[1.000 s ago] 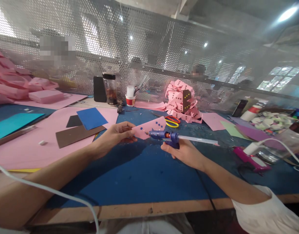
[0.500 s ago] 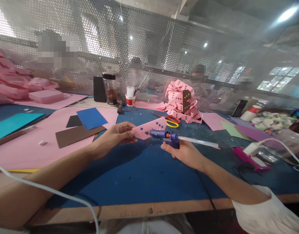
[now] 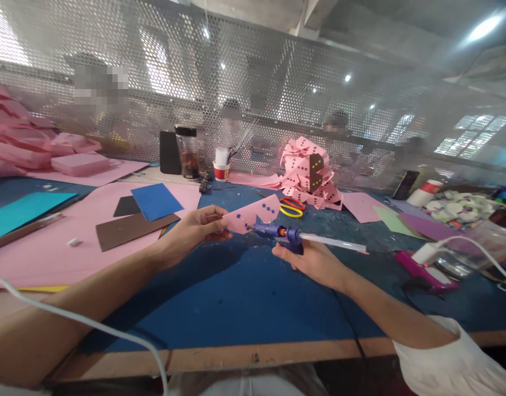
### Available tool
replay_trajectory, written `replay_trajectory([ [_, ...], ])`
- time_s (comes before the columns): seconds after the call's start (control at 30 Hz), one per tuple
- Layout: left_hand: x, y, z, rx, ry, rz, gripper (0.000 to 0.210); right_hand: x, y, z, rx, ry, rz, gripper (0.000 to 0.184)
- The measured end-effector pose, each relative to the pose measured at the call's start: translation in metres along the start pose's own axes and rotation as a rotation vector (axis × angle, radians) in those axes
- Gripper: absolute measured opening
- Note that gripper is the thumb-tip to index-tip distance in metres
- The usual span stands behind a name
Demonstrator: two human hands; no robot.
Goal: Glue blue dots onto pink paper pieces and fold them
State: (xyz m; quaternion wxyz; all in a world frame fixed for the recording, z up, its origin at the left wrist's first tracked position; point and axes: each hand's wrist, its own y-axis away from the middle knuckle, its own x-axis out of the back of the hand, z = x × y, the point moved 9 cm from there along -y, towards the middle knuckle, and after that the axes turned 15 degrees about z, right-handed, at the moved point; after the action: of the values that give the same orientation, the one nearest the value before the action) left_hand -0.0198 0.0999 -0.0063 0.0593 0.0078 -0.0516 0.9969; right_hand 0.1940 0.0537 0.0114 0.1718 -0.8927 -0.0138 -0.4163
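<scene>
Left hand [image 3: 207,223] pinches pink paper [image 3: 252,213], right hand [image 3: 319,264] grips glue gun [image 3: 268,230], mid-frame. Blue tabletop [image 3: 236,305] stretches below to wooden edge [image 3: 220,356], bottom; mesh screen [image 3: 259,71] across top.

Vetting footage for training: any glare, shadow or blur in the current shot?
Head view: ceiling light glares upper right; head view: soft shadow on the blue tabletop beside the left forearm; head view: clear container near the right edge looks smeared; head view: glue gun outline readable.

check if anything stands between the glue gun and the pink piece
Nothing visible does: the right hand holds the glue gun with its nozzle at the pink piece in the left hand; contact is unclear.
</scene>
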Motion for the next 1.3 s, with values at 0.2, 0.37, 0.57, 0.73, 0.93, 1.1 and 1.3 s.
replay_trajectory([
  [0.2,0.0010,-0.0010,-0.0016,0.012,0.005,0.002,0.025,0.0002,0.0000,-0.0025,0.018,0.002,-0.006,0.049],
  [0.37,0.0010,-0.0010,-0.0024,0.013,0.013,-0.020,0.025,-0.0006,0.0005,-0.0030,0.041,0.000,-0.001,0.048],
  [0.57,-0.0033,0.0014,-0.0018,0.028,0.027,-0.055,0.024,-0.0006,0.0005,-0.0038,0.060,-0.002,0.021,0.047],
  [0.73,-0.0058,0.0018,-0.0017,0.034,0.030,-0.071,0.023,-0.0003,0.0006,-0.0035,0.063,-0.002,0.030,0.044],
  [0.93,-0.0053,0.0012,-0.0019,0.044,0.026,-0.064,0.022,0.0021,0.0003,-0.0043,0.072,-0.014,0.049,0.044],
  [1.1,-0.0041,0.0010,-0.0020,0.045,0.030,-0.055,0.023,-0.0003,0.0017,-0.0084,0.090,-0.045,0.015,0.042],
  [1.3,-0.0054,0.0019,0.0000,0.034,0.036,-0.058,0.023,-0.0017,0.0017,-0.0071,0.092,-0.034,0.010,0.042],
])
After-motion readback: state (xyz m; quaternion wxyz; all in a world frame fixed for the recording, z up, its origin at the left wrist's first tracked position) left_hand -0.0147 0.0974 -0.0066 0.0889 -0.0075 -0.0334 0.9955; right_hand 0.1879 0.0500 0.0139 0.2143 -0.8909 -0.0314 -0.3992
